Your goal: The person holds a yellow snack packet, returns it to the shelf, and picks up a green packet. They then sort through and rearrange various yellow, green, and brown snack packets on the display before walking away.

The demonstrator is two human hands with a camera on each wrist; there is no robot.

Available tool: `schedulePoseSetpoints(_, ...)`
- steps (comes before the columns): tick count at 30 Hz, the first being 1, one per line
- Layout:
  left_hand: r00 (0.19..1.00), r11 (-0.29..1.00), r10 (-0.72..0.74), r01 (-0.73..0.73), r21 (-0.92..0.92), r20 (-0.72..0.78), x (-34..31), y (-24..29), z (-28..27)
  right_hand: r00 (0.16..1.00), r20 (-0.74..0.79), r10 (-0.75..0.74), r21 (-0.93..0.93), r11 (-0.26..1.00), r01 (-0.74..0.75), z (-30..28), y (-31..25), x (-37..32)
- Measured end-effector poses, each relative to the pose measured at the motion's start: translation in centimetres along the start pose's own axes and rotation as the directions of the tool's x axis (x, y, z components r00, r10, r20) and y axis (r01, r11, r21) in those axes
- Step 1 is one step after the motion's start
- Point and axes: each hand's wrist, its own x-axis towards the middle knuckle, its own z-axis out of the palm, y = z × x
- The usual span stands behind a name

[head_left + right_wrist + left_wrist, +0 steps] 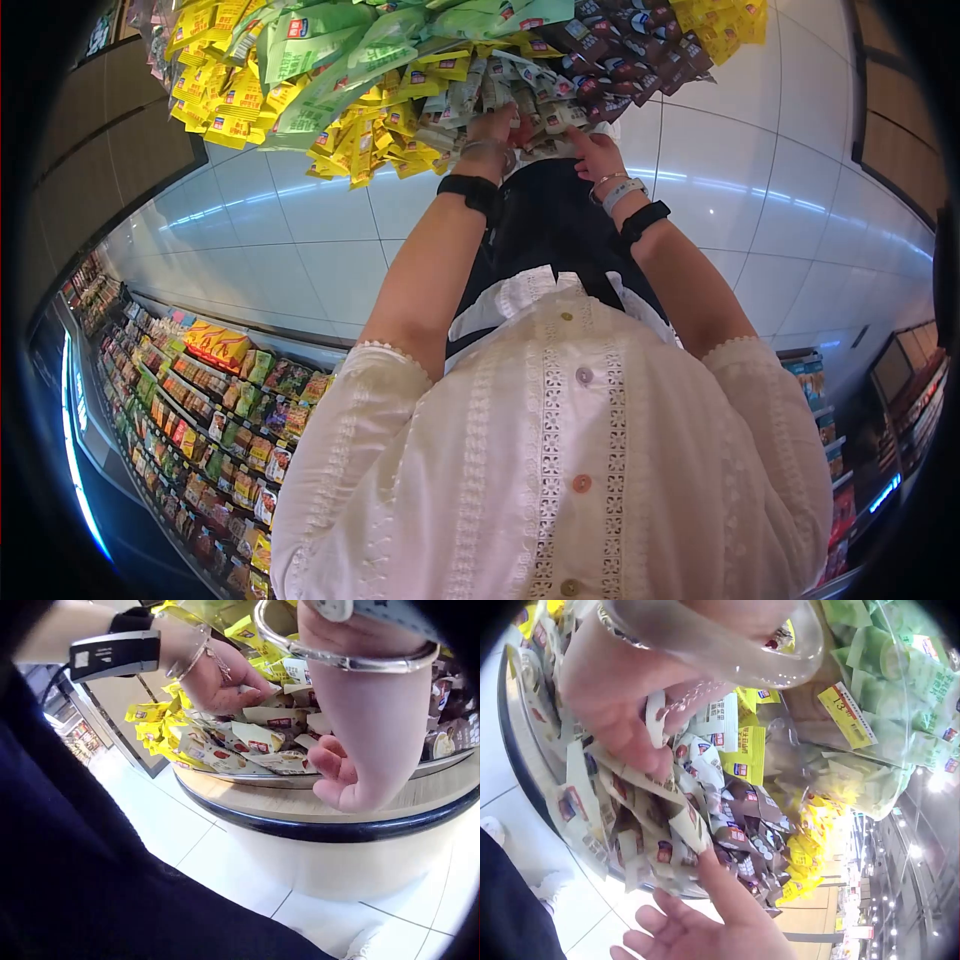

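Note:
White snack packets (558, 118) lie heaped at the display's near edge. My left hand (490, 128) is among them, and in the left wrist view this hand (622, 690) pinches a white packet (656, 718) between thumb and fingers. Seen from the right wrist, the left hand (217, 684) bends down over the pile. My right hand (598, 158) is beside it at the rim. Its index finger reaches a white packet in the left wrist view, the other fingers of this hand (712, 926) loosely bent with nothing held. The right wrist view partly hides its fingertips.
Yellow packets (365, 140) and green bags (320, 50) lie to the left, dark brown packets (625, 60) to the right. A clear divider with a price tag (847, 714) stands among them. The round wooden stand (300, 796) has a dark rim. Stocked shelves (200, 430) stand at lower left.

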Motion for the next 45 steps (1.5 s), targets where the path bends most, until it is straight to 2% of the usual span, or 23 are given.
schedulePoseSetpoints(4, 1.0, 0.999, 0.005, -0.006, 0.053, 0.011, -1.6, 1.1, 0.4, 0.999, 0.031, -0.024, -0.139, 0.99, 0.028, -0.7, -0.5, -0.2)
schedulePoseSetpoints(6, 0.982, 0.952, -0.124, 0.076, 0.298, 0.146, -2.5, 1.8, -0.5, 0.998, 0.058, -0.021, -0.122, 0.992, 0.028, -1.1, -0.9, -0.6)
schedulePoseSetpoints(7, 0.982, 0.951, -0.122, 0.074, 0.299, 0.144, -3.3, 1.7, -0.5, 0.996, 0.083, -0.016, -0.106, 0.994, 0.025, -1.2, -1.1, -0.8)
schedulePoseSetpoints(9, 0.93, 0.719, -0.315, 0.104, 0.688, 0.189, -5.1, 1.5, -0.7, 0.993, 0.114, -0.021, -0.054, 0.998, 0.027, -1.0, -1.4, -1.4)
schedulePoseSetpoints(10, 0.93, 0.715, -0.315, 0.103, 0.691, 0.188, -5.1, 0.6, -0.9, 0.989, 0.142, -0.027, -0.005, 1.0, 0.028, -0.9, -1.5, -1.5)
schedulePoseSetpoints(11, 0.943, 0.492, 0.151, -0.331, 0.806, 0.295, -4.9, -0.7, -1.1, 0.99, 0.141, -0.027, -0.001, 1.0, 0.027, -0.8, -1.5, -1.5)
schedulePoseSetpoints(12, 0.704, 0.064, 0.523, -0.594, 0.802, 0.48, -5.7, -0.9, -0.8, 0.985, 0.171, -0.032, 0.041, 0.999, 0.025, -0.7, -1.4, -1.5)
schedulePoseSetpoints(13, 0.693, 0.002, 0.553, -0.556, 0.831, 0.463, -6.1, -0.5, -0.6, 0.979, 0.199, -0.04, 0.083, 0.996, 0.024, -0.6, -1.4, -1.5)
schedulePoseSetpoints(14, 0.691, -0.001, 0.552, -0.558, 0.83, 0.466, -6.3, 0.0, -0.3, 0.98, 0.197, -0.041, 0.086, 0.996, 0.024, -0.4, -1.4, -1.5)
schedulePoseSetpoints(15, 0.521, -0.272, 0.641, -0.532, 0.802, 0.563, -6.5, 0.4, -0.1, 0.978, 0.207, -0.031, 0.071, 0.997, 0.017, -0.2, -1.5, -1.5)
schedulePoseSetpoints(16, 0.334, -0.518, 0.668, -0.434, 0.737, 0.665, -6.5, 0.6, 0.1, 0.976, 0.216, -0.022, 0.057, 0.998, 0.009, -0.1, -1.5, -1.6)
schedulePoseSetpoints(17, 0.333, -0.518, 0.667, -0.437, 0.736, 0.667, -6.1, 0.6, 0.2, 0.977, 0.214, -0.021, 0.058, 0.998, 0.009, -0.1, -1.5, -1.7)
schedulePoseSetpoints(19, 0.546, -0.605, 0.497, -0.34, 0.72, 0.675, -4.7, 0.6, 0.4, 0.977, 0.211, -0.032, 0.005, 0.999, 0.032, -0.3, -1.6, -2.1)
schedulePoseSetpoints(22, 0.579, -0.693, 0.452, -0.251, 0.675, 0.679, -3.6, 0.2, 0.5, 0.976, 0.215, -0.023, -0.062, 0.997, 0.037, -0.9, -1.6, -2.5)
schedulePoseSetpoints(26, 0.581, -0.729, 0.469, -0.17, 0.663, 0.665, -2.5, 0.3, 1.0, 0.973, 0.23, -0.01, -0.068, 0.997, 0.027, -1.3, -0.8, -2.1)
schedulePoseSetpoints(29, 0.616, -0.735, 0.465, -0.131, 0.665, 0.636, -2.0, 1.1, 2.1, 0.978, 0.208, -0.018, 0.012, 1.0, 0.016, -0.7, -1.0, -2.2)
schedulePoseSetpoints(31, 0.776, -0.718, 0.339, -0.152, 0.679, 0.532, -2.5, 2.4, 3.2, 0.969, 0.248, -0.002, 0.0, 1.0, 0.002, -0.5, -1.4, -2.4)
schedulePoseSetpoints(34, 0.806, -0.73, 0.304, -0.145, 0.668, 0.508, -2.6, 2.8, 3.5, 0.976, 0.217, 0.004, 0.085, 0.996, -0.023, 0.1, -1.6, -2.1)
schedulePoseSetpoints(38, 0.775, -0.716, 0.321, -0.178, 0.675, 0.544, -2.8, 2.0, 2.6, 0.973, 0.232, 0.018, 0.191, 0.98, -0.063, 0.9, -2.2, -1.6)
schedulePoseSetpoints(40, 0.664, -0.656, 0.424, -0.244, 0.714, 0.616, -2.6, 1.0, 1.7, 0.974, 0.208, 0.095, 0.256, 0.955, -0.148, 1.4, -2.8, -1.2)
schedulePoseSetpoints(41, 0.665, -0.657, 0.426, -0.24, 0.715, 0.614, -2.6, 0.6, 1.2, 0.973, 0.212, 0.092, 0.256, 0.956, -0.146, 1.6, -3.0, -0.9)
schedulePoseSetpoints(43, 0.464, -0.58, 0.54, -0.399, 0.71, 0.702, -2.9, 0.0, 0.3, 0.977, 0.182, 0.114, 0.251, 0.955, -0.158, 2.1, -3.1, -0.1)
schedulePoseSetpoints(45, 0.453, -0.559, 0.561, -0.411, 0.72, 0.693, -3.2, -0.5, -0.1, 0.982, 0.157, 0.102, 0.239, 0.961, -0.138, 2.5, -3.1, 0.3)
